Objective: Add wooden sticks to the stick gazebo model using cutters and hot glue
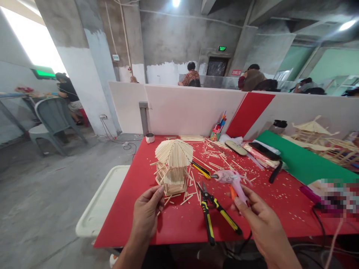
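Note:
A small pavilion model built of wooden sticks (173, 165) stands on the red table (174, 224). My left hand (147, 215) hovers just in front of its base, fingers curled together in a pinch; anything between them is too small to make out. My right hand (259, 220) grips the handle of a pink hot glue gun (233, 181), whose nozzle points left toward the model. Yellow-and-black pliers (211, 211) lie open on the table between my hands.
Loose sticks and offcuts litter the table. A yellow-handled cutter (201, 169), a phone (264, 150), a pen cup (217, 132) and a green mat (303, 164) with another stick model (322, 140) lie beyond. A white tray (102, 203) sits left. People sit behind the partition.

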### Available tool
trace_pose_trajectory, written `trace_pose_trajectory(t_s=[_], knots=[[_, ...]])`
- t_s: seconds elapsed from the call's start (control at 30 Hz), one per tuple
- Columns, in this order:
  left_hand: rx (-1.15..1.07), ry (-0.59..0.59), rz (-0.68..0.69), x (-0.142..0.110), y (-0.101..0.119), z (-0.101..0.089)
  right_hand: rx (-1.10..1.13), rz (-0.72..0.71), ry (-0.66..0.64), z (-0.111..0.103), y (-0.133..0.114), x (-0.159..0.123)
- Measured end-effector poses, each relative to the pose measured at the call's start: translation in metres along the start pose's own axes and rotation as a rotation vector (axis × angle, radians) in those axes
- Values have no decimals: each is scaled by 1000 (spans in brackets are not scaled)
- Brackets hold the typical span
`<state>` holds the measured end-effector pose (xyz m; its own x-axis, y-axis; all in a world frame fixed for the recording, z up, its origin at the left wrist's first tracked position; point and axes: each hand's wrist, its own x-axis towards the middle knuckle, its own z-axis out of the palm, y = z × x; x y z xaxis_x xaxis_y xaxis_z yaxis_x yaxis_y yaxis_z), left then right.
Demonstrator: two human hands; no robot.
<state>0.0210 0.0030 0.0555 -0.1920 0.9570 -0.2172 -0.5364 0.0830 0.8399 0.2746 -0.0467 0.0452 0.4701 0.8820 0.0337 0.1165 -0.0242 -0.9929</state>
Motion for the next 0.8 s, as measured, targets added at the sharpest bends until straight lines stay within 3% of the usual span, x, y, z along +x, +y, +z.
trace_pose_trajectory(t_s=[0.13, 0.43, 0.6, 0.8], knots=[[-2, 8, 8, -1, -1, -1, -117, -207, 40, 26, -18, -10], [-43, 6, 10, 3, -2, 3, -772, -831, 256, 77, -25, -14], [-47, 8, 50, 7, -12, -1, -923, -1007, 454, 91, -24, -8], [-33, -7, 71, 11, -20, -5, -1025, -1107, 421, 95, -28, -8]])
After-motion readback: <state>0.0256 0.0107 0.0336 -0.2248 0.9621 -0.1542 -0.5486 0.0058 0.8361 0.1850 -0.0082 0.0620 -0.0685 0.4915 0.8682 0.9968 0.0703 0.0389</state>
